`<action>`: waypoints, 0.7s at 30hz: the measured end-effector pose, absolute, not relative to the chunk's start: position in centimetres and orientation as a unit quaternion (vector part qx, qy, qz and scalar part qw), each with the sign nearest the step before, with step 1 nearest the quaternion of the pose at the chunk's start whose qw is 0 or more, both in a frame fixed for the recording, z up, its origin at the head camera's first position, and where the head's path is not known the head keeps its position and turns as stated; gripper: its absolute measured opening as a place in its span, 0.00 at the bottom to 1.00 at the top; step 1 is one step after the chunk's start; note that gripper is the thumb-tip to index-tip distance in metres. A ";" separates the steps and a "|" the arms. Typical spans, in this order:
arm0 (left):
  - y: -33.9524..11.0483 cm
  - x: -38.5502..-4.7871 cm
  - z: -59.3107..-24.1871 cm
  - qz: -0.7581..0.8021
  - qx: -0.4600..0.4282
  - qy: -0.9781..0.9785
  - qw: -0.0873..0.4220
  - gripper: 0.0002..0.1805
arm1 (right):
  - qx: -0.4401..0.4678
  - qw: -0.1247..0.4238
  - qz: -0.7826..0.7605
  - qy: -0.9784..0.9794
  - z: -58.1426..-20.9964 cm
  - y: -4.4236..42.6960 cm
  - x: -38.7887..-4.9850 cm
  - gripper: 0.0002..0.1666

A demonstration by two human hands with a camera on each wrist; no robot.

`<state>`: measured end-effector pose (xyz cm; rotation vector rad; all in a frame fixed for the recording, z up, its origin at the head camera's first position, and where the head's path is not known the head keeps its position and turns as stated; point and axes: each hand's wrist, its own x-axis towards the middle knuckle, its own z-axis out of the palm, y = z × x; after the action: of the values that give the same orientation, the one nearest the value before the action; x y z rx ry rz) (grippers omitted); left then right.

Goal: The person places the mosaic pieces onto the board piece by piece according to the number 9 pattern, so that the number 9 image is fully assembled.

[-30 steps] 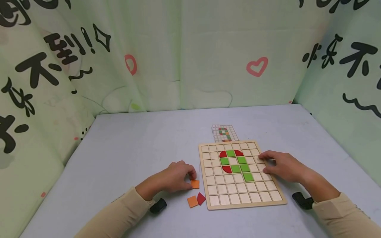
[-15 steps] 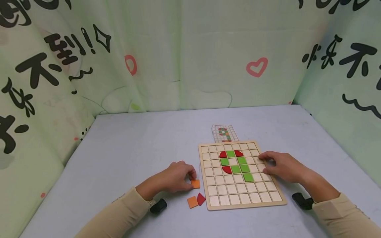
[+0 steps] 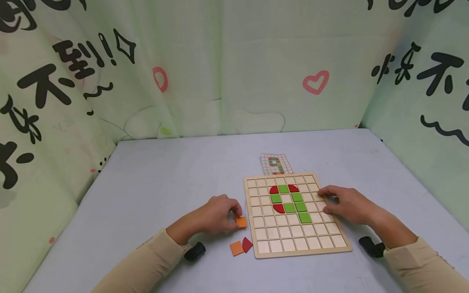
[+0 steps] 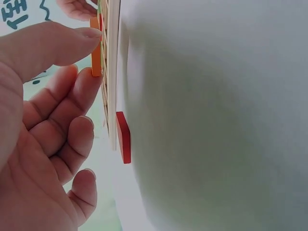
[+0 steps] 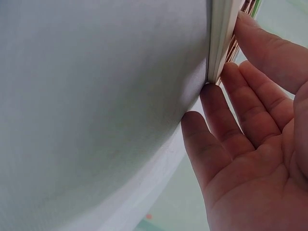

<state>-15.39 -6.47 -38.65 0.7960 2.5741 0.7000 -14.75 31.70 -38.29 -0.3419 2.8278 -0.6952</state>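
Note:
My left hand (image 3: 220, 214) pinches an orange square tile (image 3: 242, 222) between thumb and fingertips, just left of the wooden grid board (image 3: 303, 253). In the left wrist view this orange tile (image 4: 96, 57) is seen edge-on and held up off the table. Green square tiles (image 3: 305, 218) and red quarter-round tiles (image 3: 278, 208) lie in the board's cells. At the board's right edge rests my right hand (image 3: 350, 205); its fairly straight fingers (image 5: 216, 108) touch the rim in the right wrist view.
A second orange square tile (image 3: 236, 248) and a red quarter-round tile (image 3: 247, 244) lie together by the board's lower left corner. Behind the board, a printed pattern card (image 3: 275, 161) is partly covered by it. Curtains (image 3: 256, 73) surround the pale table (image 3: 176, 175).
My left hand has lifted the orange square tile slightly and shifted it a little away from me. The right hand and the board stay in place.

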 end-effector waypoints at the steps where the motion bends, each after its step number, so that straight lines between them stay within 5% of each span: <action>1: -6.4 -15.4 -38.6 0.248 0.283 0.909 0.177 0.10 | -0.115 0.106 -0.236 0.959 -38.3 31.7 -14.7 0.30; 21: -1.9 -15.6 -37.7 0.226 0.347 0.898 0.148 0.08 | -0.116 0.103 -0.236 0.959 -38.3 31.8 -14.7 0.30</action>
<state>-15.60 -1.90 -37.70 0.9984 2.5827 0.6501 -14.68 31.78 -38.34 -0.3415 2.8320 -0.6953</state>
